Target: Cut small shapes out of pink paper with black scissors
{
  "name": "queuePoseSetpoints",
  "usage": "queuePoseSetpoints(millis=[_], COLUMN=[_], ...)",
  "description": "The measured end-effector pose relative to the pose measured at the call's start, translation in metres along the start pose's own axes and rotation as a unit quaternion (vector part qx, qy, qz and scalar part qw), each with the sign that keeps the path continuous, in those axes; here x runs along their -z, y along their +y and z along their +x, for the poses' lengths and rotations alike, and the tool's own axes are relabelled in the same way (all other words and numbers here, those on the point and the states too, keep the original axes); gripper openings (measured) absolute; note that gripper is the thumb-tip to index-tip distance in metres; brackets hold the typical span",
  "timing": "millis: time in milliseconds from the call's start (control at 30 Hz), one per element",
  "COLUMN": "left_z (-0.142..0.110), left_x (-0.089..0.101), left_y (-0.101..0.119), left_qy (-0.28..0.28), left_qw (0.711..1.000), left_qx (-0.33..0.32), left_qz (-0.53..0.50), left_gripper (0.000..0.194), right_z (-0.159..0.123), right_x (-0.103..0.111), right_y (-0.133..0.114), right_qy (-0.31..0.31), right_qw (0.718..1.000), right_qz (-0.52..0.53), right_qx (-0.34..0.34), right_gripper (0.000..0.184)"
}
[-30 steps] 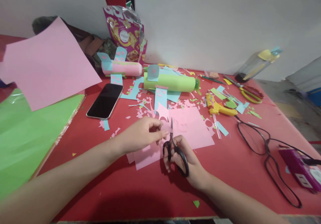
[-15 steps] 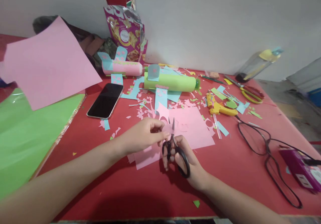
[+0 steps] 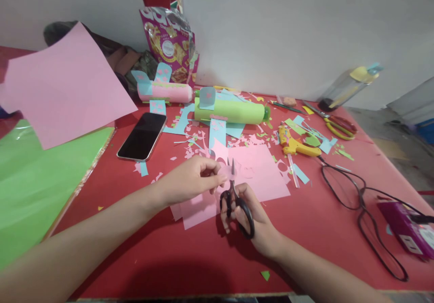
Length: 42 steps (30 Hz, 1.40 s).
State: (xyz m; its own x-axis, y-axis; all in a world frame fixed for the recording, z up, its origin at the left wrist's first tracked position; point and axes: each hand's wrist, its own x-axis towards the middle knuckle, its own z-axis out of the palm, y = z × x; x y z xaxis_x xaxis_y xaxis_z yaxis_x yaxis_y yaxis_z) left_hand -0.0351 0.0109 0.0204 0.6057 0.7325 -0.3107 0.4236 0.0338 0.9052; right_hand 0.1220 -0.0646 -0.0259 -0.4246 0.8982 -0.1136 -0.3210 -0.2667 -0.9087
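My left hand [image 3: 198, 179] pinches a small piece of pink paper [image 3: 226, 172] between thumb and fingers. Black-handled scissors [image 3: 244, 217] are in my right hand [image 3: 254, 215], fingers through the loops and blades pointing away from me. The slightly parted blades are at the right edge of the small paper. Beneath both hands lie pink sheets [image 3: 264, 172] on the red table [image 3: 190, 262]. Just beyond them, a green paper-wrapped bottle [image 3: 233, 111] with light blue paper fins lies on its side. A similar pink-wrapped bottle [image 3: 169, 92] lies to its left.
A phone [image 3: 142, 135] lies left of my hands. At right are a yellow glue gun [image 3: 298, 147] with its black cord, larger scissors [image 3: 334, 124] and a purple power box [image 3: 405, 230]. Paper scraps [image 3: 256, 139] litter the middle. A snack bag [image 3: 171, 45] stands behind.
My left hand has turned slightly, and the small pink paper has shifted with it. The scissors have moved slightly left; their blades remain beside the paper.
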Motion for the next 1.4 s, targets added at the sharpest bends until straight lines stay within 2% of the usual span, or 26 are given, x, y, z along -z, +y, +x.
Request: queuePoseSetpoints(millis=[300,800,1400], left_z=[-0.001,0.001,-0.001], left_x=[0.004,-0.008,0.002], left_y=[0.001,-0.002,0.002], left_qy=[0.040,0.029,0.047], left_qw=[0.999,0.999,0.998], left_qx=[-0.008,-0.026,-0.020], left_qz=[0.001,0.026,0.034], left_gripper=[0.023,0.027,0.027], right_z=[0.000,0.000,0.000], right_x=[0.000,-0.002,-0.002], right_y=[0.000,-0.003,-0.002], right_qy=[0.005,0.008,0.012], right_qw=[1.000,1.000,1.000], right_qz=[-0.005,-0.029,-0.019], right_qx=[-0.009,0.003,-0.010], right_gripper=[0.031,0.032,0.029])
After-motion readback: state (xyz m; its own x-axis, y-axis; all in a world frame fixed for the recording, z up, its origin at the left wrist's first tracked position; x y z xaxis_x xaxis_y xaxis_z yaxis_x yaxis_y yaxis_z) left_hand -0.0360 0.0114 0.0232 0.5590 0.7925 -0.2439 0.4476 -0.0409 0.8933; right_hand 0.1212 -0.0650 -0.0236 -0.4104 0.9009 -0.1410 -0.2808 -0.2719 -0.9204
